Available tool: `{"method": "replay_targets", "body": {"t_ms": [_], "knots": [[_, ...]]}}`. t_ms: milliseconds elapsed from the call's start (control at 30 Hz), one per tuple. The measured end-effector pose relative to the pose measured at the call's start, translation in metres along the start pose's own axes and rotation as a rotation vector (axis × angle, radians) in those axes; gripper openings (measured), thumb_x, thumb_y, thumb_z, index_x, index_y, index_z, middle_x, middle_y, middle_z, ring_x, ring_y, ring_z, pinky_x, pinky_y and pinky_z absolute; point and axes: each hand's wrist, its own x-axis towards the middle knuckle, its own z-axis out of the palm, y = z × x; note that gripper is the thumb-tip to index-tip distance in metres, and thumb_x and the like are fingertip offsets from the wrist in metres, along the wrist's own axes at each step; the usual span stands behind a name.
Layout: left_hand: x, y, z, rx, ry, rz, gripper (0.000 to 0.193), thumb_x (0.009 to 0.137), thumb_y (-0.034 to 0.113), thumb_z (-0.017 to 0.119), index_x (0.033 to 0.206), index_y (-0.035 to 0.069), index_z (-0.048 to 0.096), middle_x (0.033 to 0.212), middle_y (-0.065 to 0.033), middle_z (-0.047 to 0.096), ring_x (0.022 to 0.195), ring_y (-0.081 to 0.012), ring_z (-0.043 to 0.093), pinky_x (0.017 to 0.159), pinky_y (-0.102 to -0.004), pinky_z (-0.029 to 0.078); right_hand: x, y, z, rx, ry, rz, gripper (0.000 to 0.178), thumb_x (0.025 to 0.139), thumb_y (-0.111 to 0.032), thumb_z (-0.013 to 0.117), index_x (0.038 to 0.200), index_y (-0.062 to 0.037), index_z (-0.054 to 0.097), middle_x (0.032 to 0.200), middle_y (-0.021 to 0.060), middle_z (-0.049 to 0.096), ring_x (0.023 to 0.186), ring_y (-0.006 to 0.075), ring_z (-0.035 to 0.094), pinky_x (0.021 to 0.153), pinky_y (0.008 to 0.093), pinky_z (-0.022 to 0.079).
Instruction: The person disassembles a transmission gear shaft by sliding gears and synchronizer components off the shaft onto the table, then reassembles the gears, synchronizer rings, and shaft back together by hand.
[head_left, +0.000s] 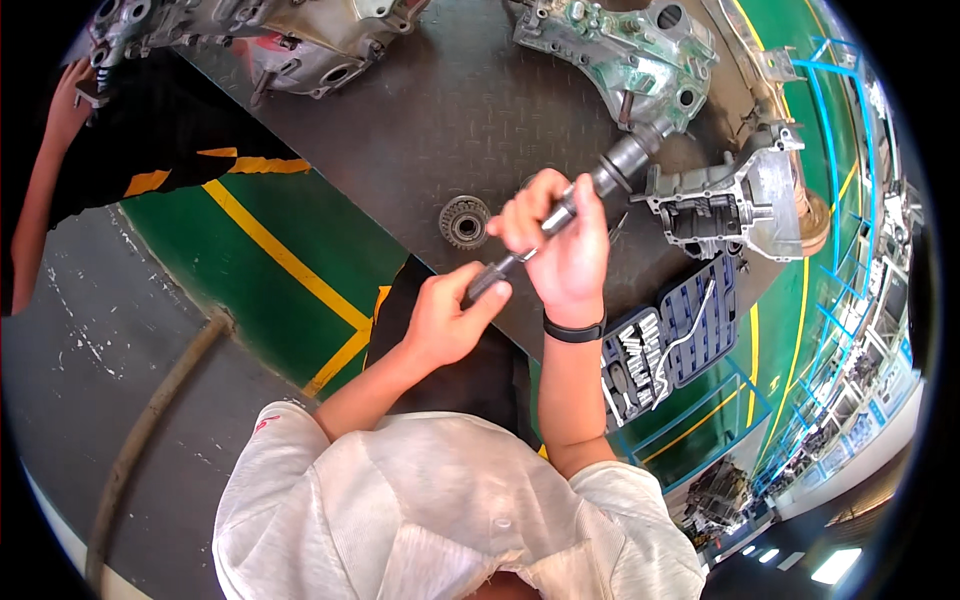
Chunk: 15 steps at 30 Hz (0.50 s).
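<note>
A long stepped metal rod (pixel 610 172) slants across the workbench, its thicker dark cylindrical end pointing up and away to the right. My left hand (pixel 450 318) is wrapped round the dark, rough-surfaced lower end. Farther up, my right hand (pixel 565 245), with a black band at the wrist, closes round the slimmer bright section; its fingers are slightly blurred. The rod's far end overlaps the foot of a greenish-grey metal casting (pixel 650 55), and I cannot tell whether they touch. Left of my right hand, a toothed gear ring (pixel 465 222) lies on the bench.
An open metal housing (pixel 735 205) stands at the bench's right. A tool case (pixel 690 325) with wrenches lies nearer. Another large casting (pixel 335 50) sits at the back left. Another person's hand (pixel 70 105) is at the far left. A hose (pixel 150 425) lies on the grey surface.
</note>
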Motion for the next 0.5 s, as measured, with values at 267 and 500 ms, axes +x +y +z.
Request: {"method": "replay_targets", "body": {"t_ms": [267, 500], "knots": [[0.041, -0.059, -0.068, 0.165, 0.405, 0.022, 0.034, 0.098, 0.027, 0.064, 0.077, 0.001, 0.057, 0.06, 0.0053, 0.041, 0.06, -0.0036, 0.035, 0.05, -0.026, 0.031, -0.072, 0.01, -0.07, -0.473, 0.483, -0.097, 0.034, 0.105, -0.026, 0.048, 0.119, 0.0008, 0.062, 0.106, 0.0121, 0.07, 0.1, 0.0179, 0.065, 0.092, 0.0317, 0.049], [0.088, -0.115, -0.113, 0.626, 0.486, 0.123, 0.038, 0.097, 0.031, 0.064, 0.078, -0.001, 0.059, 0.056, -0.0113, 0.05, 0.048, -0.0193, 0.045, 0.049, -0.0355, 0.038, -0.149, 0.019, -0.145, -0.601, 0.836, -0.118, 0.033, 0.103, -0.025, 0.055, 0.091, 0.0023, 0.069, 0.059, -0.0005, 0.055, 0.056, 0.0068, 0.05, 0.057, 0.023, 0.04]]}}
